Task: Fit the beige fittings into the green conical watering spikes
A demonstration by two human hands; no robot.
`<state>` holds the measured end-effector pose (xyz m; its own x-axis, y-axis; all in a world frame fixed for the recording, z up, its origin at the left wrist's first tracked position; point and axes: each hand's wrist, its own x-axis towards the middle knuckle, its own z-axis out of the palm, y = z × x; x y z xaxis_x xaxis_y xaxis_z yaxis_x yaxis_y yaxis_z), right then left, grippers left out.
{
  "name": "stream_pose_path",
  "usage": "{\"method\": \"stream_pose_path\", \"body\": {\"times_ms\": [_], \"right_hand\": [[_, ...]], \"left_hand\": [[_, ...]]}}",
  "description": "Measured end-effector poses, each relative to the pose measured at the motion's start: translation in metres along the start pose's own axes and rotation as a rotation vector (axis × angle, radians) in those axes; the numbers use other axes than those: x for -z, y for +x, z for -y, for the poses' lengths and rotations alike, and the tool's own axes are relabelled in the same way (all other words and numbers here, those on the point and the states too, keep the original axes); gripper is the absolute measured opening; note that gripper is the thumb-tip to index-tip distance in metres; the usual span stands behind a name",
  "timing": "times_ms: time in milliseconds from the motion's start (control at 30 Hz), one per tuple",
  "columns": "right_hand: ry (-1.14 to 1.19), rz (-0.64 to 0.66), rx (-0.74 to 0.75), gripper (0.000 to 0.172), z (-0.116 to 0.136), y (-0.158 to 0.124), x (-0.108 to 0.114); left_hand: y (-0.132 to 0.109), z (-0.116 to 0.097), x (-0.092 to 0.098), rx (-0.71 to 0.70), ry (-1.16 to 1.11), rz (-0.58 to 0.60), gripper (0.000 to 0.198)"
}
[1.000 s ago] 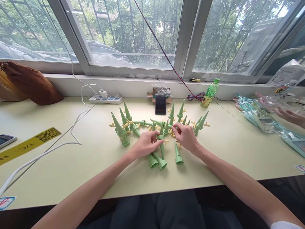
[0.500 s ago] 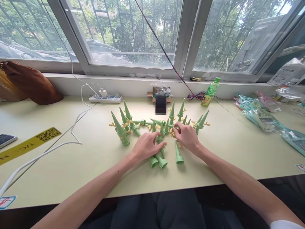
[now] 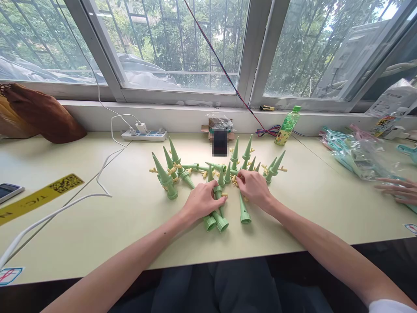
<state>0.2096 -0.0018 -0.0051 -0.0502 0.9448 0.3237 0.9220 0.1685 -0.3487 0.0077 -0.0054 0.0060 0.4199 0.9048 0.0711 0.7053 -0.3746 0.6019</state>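
Several green plant watering spikes with yellow valves lie and stand around both hands. My left hand [image 3: 202,198] is curled around a green watering spike [image 3: 218,191], its thumb beside the yellow valve. Below it, open-ended green cones [image 3: 222,223] lie on the table. My right hand [image 3: 256,187] has its fingertips pinched together among the spikes; what is between them is hidden. Just under that hand lies a loose green cone [image 3: 245,212]. Assembled watering spikes [image 3: 161,168] stand at the left of the pile, and others [image 3: 275,168] at its right.
A power strip [image 3: 145,135] with a white cable, a small open box [image 3: 221,126] and a green drink bottle [image 3: 288,126] line the back. Bagged teal items [image 3: 355,161] lie at right, where another person's hand [image 3: 399,190] reaches in. A phone [image 3: 10,191] is at left.
My right hand has shifted slightly, its fingers more bunched. My left hand stays almost in place. Another person's hand has appeared at the right edge, and the bagged items there have moved.
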Motion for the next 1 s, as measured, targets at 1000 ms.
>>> {"method": "stream_pose_path", "body": {"times_ms": [1000], "right_hand": [[-0.022, 0.036, -0.082, 0.004, -0.0004, 0.0014, 0.0035]], "left_hand": [[0.0018, 0.0008, -0.0057, 0.026, 0.000, -0.020, 0.022]]}}
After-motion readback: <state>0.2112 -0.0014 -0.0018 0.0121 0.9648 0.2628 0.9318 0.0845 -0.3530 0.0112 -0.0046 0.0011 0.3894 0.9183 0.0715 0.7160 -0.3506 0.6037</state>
